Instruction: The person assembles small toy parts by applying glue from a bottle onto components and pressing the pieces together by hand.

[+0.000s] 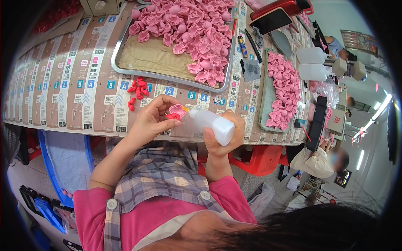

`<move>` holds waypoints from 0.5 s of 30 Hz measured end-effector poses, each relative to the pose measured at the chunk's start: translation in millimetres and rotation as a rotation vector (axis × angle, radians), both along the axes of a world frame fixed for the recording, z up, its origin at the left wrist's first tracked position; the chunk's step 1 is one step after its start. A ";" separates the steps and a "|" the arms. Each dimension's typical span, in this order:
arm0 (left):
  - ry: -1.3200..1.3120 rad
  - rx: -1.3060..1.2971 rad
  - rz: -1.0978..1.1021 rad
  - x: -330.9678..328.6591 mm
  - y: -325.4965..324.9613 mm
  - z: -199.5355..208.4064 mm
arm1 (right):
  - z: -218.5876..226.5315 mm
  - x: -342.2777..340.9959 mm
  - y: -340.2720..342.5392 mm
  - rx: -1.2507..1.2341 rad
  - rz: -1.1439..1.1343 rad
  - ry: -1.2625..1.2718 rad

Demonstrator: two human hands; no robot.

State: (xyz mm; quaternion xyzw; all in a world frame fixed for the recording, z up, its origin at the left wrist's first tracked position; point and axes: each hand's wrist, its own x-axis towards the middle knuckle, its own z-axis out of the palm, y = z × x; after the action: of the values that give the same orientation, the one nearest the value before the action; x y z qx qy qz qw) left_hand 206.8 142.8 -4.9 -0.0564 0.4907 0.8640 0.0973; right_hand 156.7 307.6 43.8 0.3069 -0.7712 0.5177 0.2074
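Note:
My left hand (151,118) pinches a small hollow pink plastic piece (179,109) between thumb and fingers, with a small red piece (172,116) against its lower edge. I cannot tell whether the two are joined. In my right hand (231,133) a translucent white squeeze bottle (221,129) lies tilted on its side. Its yellow tip (185,108) points left and meets the rim of the pink piece, or nearly so. Just beyond my left hand, several loose red pieces (140,87) rest on the patterned table cover (100,98).
A metal tray (167,76) heaped with pink pieces stands beyond my hands. To its right lies a second tray (262,106) of pink pieces. White jugs (312,72), a glue stick-like tube (242,46) and a grey cloth (250,70) are nearby. A red stool (261,161) stands below the table edge.

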 end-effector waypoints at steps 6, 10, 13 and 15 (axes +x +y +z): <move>-0.009 -0.012 0.019 0.4 -0.5 0.9 | -0.7 1.2 5.1 0.023 -0.006 0.001; -0.002 -0.017 0.053 0.5 -1.4 -1.6 | 0.8 2.5 6.0 -0.128 -0.049 0.011; -0.028 -0.002 0.066 0.9 -1.4 -2.9 | 1.2 0.9 9.5 -0.067 -0.040 -0.007; -0.034 0.003 0.065 0.4 -1.5 -1.7 | -1.0 1.3 9.3 -0.047 -0.053 -0.001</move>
State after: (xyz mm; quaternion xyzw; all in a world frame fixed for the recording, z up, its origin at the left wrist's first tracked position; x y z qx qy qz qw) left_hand 207.2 141.3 -6.5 -0.0869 0.4857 0.8663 0.0773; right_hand 157.9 317.0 42.7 0.2810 -0.7668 0.5302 0.2278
